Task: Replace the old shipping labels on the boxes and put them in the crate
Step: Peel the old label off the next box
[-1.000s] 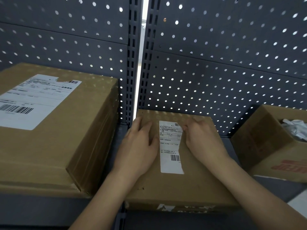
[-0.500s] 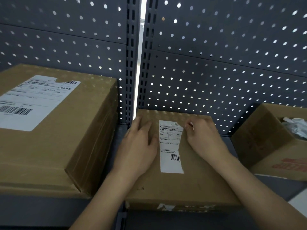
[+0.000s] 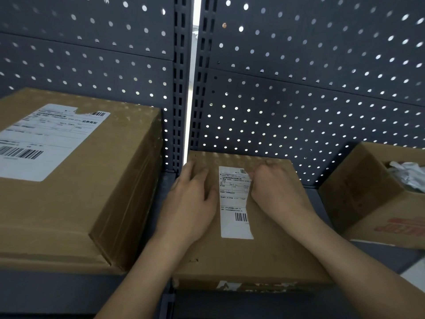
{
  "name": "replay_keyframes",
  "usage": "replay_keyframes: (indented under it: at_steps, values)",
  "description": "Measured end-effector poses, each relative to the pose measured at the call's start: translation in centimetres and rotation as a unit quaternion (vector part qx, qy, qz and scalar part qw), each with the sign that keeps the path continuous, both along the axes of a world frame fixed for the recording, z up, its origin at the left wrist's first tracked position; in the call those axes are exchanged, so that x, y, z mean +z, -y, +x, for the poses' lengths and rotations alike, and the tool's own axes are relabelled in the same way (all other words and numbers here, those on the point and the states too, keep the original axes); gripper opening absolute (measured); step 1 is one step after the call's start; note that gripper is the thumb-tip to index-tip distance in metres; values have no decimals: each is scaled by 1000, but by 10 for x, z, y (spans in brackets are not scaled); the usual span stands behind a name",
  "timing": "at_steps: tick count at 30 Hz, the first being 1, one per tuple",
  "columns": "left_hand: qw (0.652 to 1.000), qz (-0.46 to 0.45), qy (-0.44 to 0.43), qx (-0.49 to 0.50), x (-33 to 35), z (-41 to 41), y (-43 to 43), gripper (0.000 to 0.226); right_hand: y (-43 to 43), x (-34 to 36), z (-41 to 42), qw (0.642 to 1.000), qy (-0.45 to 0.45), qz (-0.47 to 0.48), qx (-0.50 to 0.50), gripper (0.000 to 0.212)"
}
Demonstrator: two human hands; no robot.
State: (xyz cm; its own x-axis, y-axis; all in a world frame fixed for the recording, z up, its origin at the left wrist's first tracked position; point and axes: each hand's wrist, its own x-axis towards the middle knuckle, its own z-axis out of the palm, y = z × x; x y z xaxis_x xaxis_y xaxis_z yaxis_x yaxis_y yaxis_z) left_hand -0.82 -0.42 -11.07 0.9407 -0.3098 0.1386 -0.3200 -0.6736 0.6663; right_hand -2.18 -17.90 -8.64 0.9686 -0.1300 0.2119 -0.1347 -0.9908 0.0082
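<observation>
The large box (image 3: 69, 215) at left runs off the left edge, taking part of its label (image 3: 46, 157) with it (the print there is blurred). The small label (image 3: 234, 203) has text too small to read. The right hand (image 3: 278, 194) curls its fingers (image 3: 261, 174) under, so the tips are hidden and no pinch on that label can be told. The right edge cuts the open box (image 3: 358, 199).

Dark grey shelf (image 3: 377, 256) carries three: small box (image 3: 253, 261) under both hands, big box (image 3: 69, 203) beside left hand (image 3: 190, 203), open box (image 3: 368, 199) off right hand (image 3: 276, 192).
</observation>
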Motion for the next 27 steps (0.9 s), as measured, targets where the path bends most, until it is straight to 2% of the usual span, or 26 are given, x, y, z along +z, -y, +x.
replay_keyframes:
  at_steps: [3,7,10,16,19,24,27]
  values:
    - [1000,-2,-1,0,0,0,0,51,1,0,-2,1000,1,2,16,25]
    - [1000,-1,-6,0,-1,1,-1,53,17,-6,-2,989,68,130,6,20]
    - [1000,1,-7,2,-2,1,-1,54,22,-5,-5,983,83,166,-5,21]
    - [1000,1,-7,1,0,0,0,53,13,-6,-1,995,43,93,19,20]
    - [1000,3,-5,0,1,0,0,52,4,-2,0,1000,0,15,12,29]
    - [1000,5,1,2,0,0,0,51,-13,8,-4,994,-36,-99,20,27]
    - [1000,13,0,2,-1,1,0,53,-15,8,-4,993,-33,-109,11,26]
